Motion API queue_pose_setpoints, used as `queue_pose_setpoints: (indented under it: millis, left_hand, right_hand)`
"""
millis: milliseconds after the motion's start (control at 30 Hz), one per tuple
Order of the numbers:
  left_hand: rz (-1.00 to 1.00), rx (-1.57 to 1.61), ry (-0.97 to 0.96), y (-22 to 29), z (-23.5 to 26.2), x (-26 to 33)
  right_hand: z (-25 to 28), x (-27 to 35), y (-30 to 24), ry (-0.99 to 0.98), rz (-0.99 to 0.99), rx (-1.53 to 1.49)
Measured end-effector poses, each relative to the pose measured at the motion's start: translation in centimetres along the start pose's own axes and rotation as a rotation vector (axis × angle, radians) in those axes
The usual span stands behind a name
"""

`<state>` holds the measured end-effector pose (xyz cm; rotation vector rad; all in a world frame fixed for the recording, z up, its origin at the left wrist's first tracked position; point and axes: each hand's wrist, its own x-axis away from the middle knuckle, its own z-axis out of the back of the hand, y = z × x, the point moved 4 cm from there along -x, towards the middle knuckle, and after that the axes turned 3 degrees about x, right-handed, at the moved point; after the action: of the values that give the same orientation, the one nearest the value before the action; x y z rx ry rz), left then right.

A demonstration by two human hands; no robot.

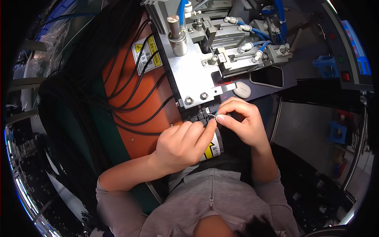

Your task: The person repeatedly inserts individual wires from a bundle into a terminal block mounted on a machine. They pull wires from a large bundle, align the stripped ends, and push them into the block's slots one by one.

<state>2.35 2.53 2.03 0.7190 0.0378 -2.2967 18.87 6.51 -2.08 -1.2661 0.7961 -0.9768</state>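
Close to the front edge of the metal machine plate (193, 75), my two hands meet over a small black fixture (202, 115). My right hand (244, 120) pinches a thin whitish wire-like piece (212, 115) between thumb and index finger. From the left, my left hand (179, 145) reaches in with its fingers curled and its index fingertip close against that same piece. Whether the left fingers grip anything is hidden behind the knuckles. A small white part (207, 110) sits at the fixture, just beyond the fingertips.
Many black cables (83, 114) hang at left, several crossing an orange panel (134, 94) with a warning label (147, 54). Pneumatic cylinders with blue hoses (256, 41) stand behind the plate. A phone (267, 77) and a rounded white case (242, 90) lie to the right.
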Motion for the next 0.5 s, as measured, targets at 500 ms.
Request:
queue_pose_setpoints:
  millis: [500]
  left_hand:
    - [0.151,-0.060,-0.119,-0.4,-0.3,-0.6]
  right_hand:
    - [-2.2,-0.7,-0.9,0.327,0.363,0.535]
